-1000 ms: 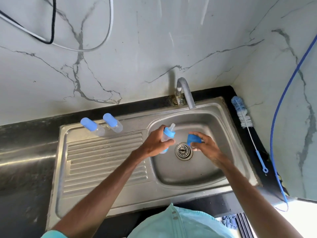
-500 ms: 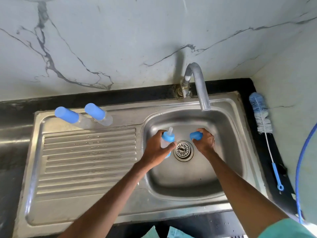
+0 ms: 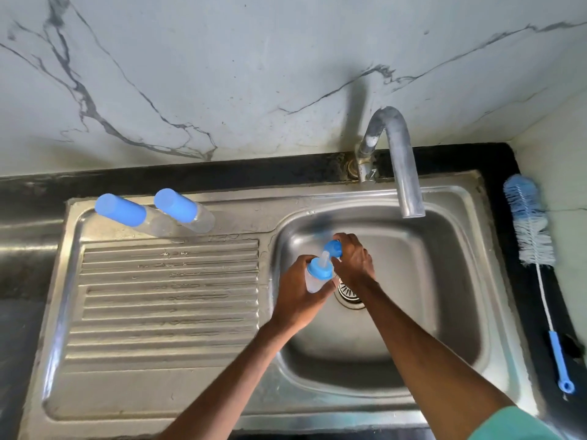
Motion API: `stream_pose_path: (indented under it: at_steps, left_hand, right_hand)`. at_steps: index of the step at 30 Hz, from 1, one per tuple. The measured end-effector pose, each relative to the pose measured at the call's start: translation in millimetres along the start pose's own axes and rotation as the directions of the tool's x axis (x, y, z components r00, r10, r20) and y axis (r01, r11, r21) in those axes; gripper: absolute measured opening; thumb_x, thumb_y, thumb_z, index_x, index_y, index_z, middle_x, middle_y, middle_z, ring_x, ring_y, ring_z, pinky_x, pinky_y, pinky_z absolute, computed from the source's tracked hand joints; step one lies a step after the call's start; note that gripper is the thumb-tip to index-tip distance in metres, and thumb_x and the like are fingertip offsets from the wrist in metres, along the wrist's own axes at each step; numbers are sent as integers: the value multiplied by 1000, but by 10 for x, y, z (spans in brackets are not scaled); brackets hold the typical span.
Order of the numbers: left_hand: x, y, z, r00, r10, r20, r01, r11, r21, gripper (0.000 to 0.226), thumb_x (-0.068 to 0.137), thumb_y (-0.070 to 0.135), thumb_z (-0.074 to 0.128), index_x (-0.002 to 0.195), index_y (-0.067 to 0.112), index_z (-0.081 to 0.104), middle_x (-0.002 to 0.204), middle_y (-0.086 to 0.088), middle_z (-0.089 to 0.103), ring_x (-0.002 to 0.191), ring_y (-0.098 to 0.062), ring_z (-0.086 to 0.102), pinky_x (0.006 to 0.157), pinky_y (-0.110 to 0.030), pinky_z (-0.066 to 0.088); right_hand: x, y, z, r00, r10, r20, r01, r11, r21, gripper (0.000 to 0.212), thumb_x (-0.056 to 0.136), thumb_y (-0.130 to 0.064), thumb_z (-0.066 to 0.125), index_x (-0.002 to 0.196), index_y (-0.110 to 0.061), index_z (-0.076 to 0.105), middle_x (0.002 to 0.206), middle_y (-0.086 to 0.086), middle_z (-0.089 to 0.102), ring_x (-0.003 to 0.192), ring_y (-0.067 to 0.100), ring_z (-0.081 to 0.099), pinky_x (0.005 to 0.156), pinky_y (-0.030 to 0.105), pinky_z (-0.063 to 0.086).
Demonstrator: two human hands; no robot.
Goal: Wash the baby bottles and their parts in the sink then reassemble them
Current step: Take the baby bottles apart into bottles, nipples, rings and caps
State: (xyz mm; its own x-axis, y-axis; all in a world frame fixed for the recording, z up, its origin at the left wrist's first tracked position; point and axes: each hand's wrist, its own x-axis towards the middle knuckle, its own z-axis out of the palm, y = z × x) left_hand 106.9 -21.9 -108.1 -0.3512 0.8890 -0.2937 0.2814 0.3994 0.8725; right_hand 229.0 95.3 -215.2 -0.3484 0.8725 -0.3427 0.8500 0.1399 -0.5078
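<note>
- Sink [image 3: 460, 281]: stainless steel, brushed, dully shining; its draining board [image 3: 168, 296] is ridged.
- Tap [image 3: 401, 160] behind the sink: bare metal, dulled and blotchy.
- Wall [image 3: 254, 74] behind the sink: smooth, glossy, marble-veined.
- Tabletop [image 3: 190, 179] around the sink: black stone, mottled.
- Outer capped bottle [image 3: 139, 219] and inner capped bottle [image 3: 190, 214], at the sink's back left: clear plastic, matt blue caps.
- Clear bottle [image 3: 317, 274] over the sink's bowl: translucent plastic; blue cap [image 3: 333, 248] beside it, smooth plastic.
- Brush [image 3: 533, 236] right of the sink: fuzzy bristles, blue plastic handle.

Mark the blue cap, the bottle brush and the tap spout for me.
blue cap [image 3: 333, 248], head view, its visible blue side.
bottle brush [image 3: 529, 223], head view, the bristle head.
tap spout [image 3: 407, 185], head view, the downward pipe.
</note>
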Motion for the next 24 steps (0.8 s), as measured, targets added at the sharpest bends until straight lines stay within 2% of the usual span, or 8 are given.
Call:
stream_pose_path:
  at_steps: [4, 7, 10, 12, 15, 19, 24]
  left_hand:
    - [-30, -59, 13, 1000, -10, -5, 10, 1000, -15, 38, 79, 40, 79, 109, 22, 64, 100, 14, 69, 98, -9, 63, 87, -15, 43]
    - [-39, -60, -10, 1000, -20, -8, 20, 1000, -4, 39, 81, 40, 81, 111, 23, 63, 102, 15, 68, 99, -8, 63, 86, -12, 41]
    - [-58, -47, -34, 999, -38, -5, 38, 999, -8, 36, 84, 32, 84, 112, 23, 63, 102, 14, 68, 98, -7, 63, 85, -11, 41]
    - [-69, -41, -28, 999, -45, -8, 45, 999, -4, 35, 84, 31, 84, 111, 23, 63, 101, 14, 69, 97, -6, 63, 82, -10, 40]
    - [-103, -42, -13, 998, -66, -2, 66, 998, -4, 34, 84, 30, 85, 110, 24, 64, 100, 13, 69, 95, -5, 63, 80, -9, 40]
    - [-166, -62, 4, 997, -75, 1, 75, 997, -8, 36, 84, 33, 84, 112, 24, 63, 102, 13, 69, 97, -7, 63, 82, -11, 43]
    - [-208, -60, 9, 998, -69, -16, 68, 998, -16, 37, 84, 34, 84, 113, 22, 63, 102, 11, 69, 95, -8, 63, 80, -10, 43]
  right_hand:
    - [30, 10, 239, 1000, -12, 22, 11, 999, 36, 53, 86, -11, 76, 135, -15, 55, 131, 13, 57, 98, 41, 67, 85, 51, 59]
    - [25, 163, 373, 999, -18, 31, 13, 990, 139, 66, 86, -6, 78, 145, -15, 50, 141, 13, 54, 111, 38, 65, 94, 51, 58]
    - [-5, 316, 441, 997, -25, 80, 6, 972, 233, 81, 87, -6, 79, 155, -26, 38, 151, 9, 48, 124, 30, 60, 101, 49, 57]
    - [-23, 368, 441, 995, -35, 91, 11, 969, 248, 87, 87, -5, 79, 158, -29, 34, 156, 9, 45, 130, 31, 57, 104, 50, 55]
    - [-38, 390, 427, 997, -35, 65, 16, 962, 273, 89, 84, 0, 80, 158, -22, 35, 155, 12, 46, 128, 34, 59, 103, 50, 56]
    - [-70, 407, 475, 998, -46, 38, 33, 956, 293, 90, 82, -5, 83, 155, -28, 36, 151, 10, 48, 119, 34, 64, 91, 51, 61]
    - [-77, 296, 396, 999, -42, 15, 37, 966, 256, 82, 87, -1, 75, 157, -18, 36, 156, 14, 42, 125, 36, 60, 100, 48, 57]
